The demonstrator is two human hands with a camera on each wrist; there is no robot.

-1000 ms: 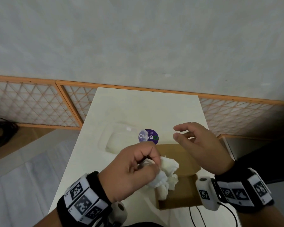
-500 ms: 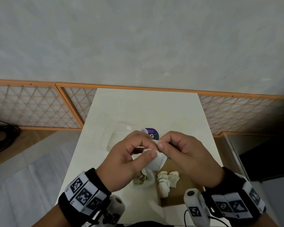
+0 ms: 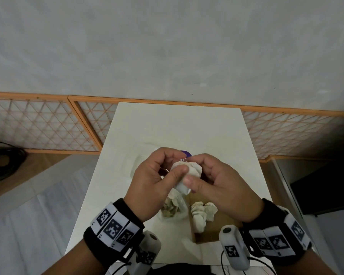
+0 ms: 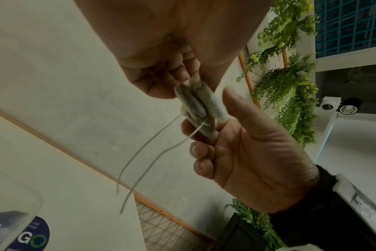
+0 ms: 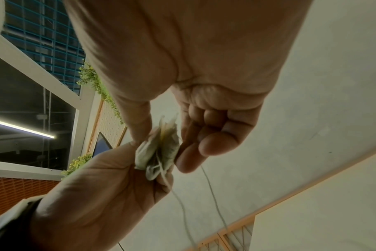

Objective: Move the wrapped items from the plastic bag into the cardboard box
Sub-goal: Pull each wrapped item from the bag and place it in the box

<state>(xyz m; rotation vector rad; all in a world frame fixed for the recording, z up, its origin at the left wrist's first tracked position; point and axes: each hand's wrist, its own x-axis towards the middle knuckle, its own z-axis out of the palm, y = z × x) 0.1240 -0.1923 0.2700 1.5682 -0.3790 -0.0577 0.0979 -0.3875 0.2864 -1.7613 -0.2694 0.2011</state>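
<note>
Item 1, wrapped item [image 3: 187, 175]: white, paper-wrapped, held in the air at the centre of the head view, above the table [image 3: 177, 126]. Two thin strings [image 4: 148, 156] trail from its end, seen in both wrist views.

Item 2, your left hand [image 3: 155, 185]: thumb and curled fingers pinch the left side of the wrapped item.

Item 3, your right hand [image 3: 218, 187]: thumb lies on the lower part of the same item, fingers curled behind it. Both hands have hold of it at once.

Item 4, plastic bag [image 3: 173, 209]: clear, lower centre of the head view, below your hands, with crumpled wrapped pieces inside.

Item 5, cardboard box [image 3: 216, 229]: brown, open, just right of the bag, lower right of centre. One wrapped bundle [image 3: 201, 215] lies in it.

Item 6, purple sticker [image 3: 187, 153]: partly hidden behind your fingers, on a clear container.

Risks, as judged from this state:
- The loose strings may snag on a finger or the box edge as you lower the item and drag it aside.
- Pulling with both hands in opposite directions may tear or unwrap the paper.
- Letting go while above the gap between bag and box may drop the item onto the table or back onto the bag.
</note>
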